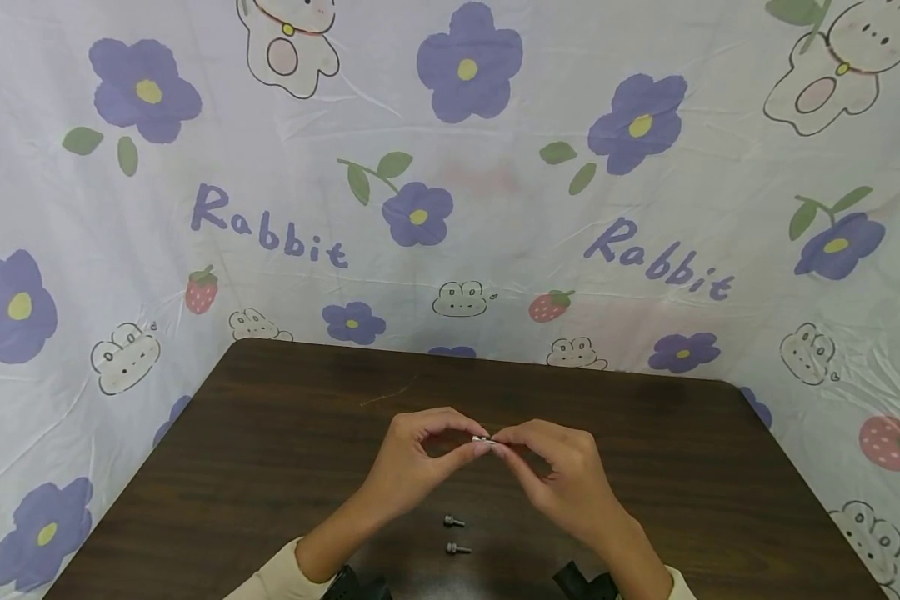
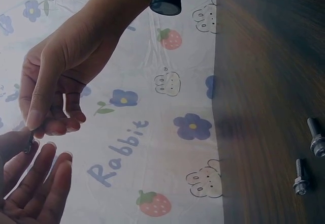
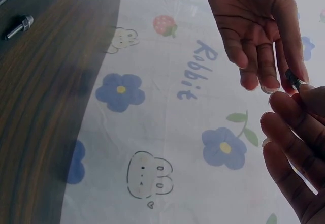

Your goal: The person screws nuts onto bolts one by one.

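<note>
Above the middle of the table, my left hand (image 1: 412,458) and right hand (image 1: 566,467) meet at the fingertips. Between them is a small metal bolt (image 1: 483,439), pinched by thumb and forefinger from either side. In the right wrist view part of the bolt (image 3: 292,78) shows as a dark and silver piece; the fingertips hide the rest. The left wrist view shows the other fingers of the left hand (image 2: 38,183) spread loosely. Nearer the body, two similar bolts (image 1: 453,522) (image 1: 458,548) lie side by side on the wood, each with a thick end and a threaded shank.
The dark wooden table (image 1: 270,450) reaches back to a white curtain (image 1: 510,250) printed with flowers and rabbits. A thin thread (image 1: 387,392) lies toward the back of the tabletop. Black wrist devices (image 1: 356,586) show by the sleeves at the front.
</note>
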Demonstrator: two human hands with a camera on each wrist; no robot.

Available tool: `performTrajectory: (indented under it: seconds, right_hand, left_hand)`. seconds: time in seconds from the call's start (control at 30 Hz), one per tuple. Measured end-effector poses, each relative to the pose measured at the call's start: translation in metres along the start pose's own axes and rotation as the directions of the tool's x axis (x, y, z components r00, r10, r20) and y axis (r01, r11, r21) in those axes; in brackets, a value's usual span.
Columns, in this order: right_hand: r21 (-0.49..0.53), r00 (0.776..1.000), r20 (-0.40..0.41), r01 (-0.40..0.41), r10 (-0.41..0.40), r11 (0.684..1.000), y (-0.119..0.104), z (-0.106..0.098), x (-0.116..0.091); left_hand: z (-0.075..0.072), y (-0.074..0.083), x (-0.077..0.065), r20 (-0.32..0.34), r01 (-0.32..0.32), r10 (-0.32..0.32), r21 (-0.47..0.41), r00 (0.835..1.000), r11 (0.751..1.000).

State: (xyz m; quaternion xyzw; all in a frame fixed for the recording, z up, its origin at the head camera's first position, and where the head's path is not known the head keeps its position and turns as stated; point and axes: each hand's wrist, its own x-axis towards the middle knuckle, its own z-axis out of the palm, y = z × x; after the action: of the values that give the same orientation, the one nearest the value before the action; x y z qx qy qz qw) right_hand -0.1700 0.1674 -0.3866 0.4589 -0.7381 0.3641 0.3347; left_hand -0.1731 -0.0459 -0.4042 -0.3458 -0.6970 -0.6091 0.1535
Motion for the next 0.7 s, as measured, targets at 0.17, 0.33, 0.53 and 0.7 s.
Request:
performTrajectory:
  seconds: [0.17,0.33,0.53,0.7]
  right_hand:
    - [-0.002,1.000,-0.004,0.013,-0.013,1.000,-0.0005,0.0006,0.0014]
    - [0.002,1.000,-0.001,0.029,-0.029,1.000,-0.0007,0.0010,0.0027]
    - [-0.010,1.000,0.001,0.029,-0.029,1.000,-0.0014,0.0015,0.0023]
    - [-0.038,1.000,-0.015,0.024,-0.025,0.999,-0.0009,-0.0003,0.0017]
  left_hand:
    - [-0.0008,0.0010,0.0006,0.009,0.003,-0.003,0.004,1.000,1.000]
    - [-0.0009,-0.0009,0.0009,0.023,0.009,-0.009,0.015,1.000,1.000]
    - [-0.0016,-0.0008,0.0009,0.018,0.055,-0.055,0.012,0.998,0.998]
    - [-0.0039,0.0017,0.0013,0.016,0.038,-0.037,-0.023,0.999,0.999]
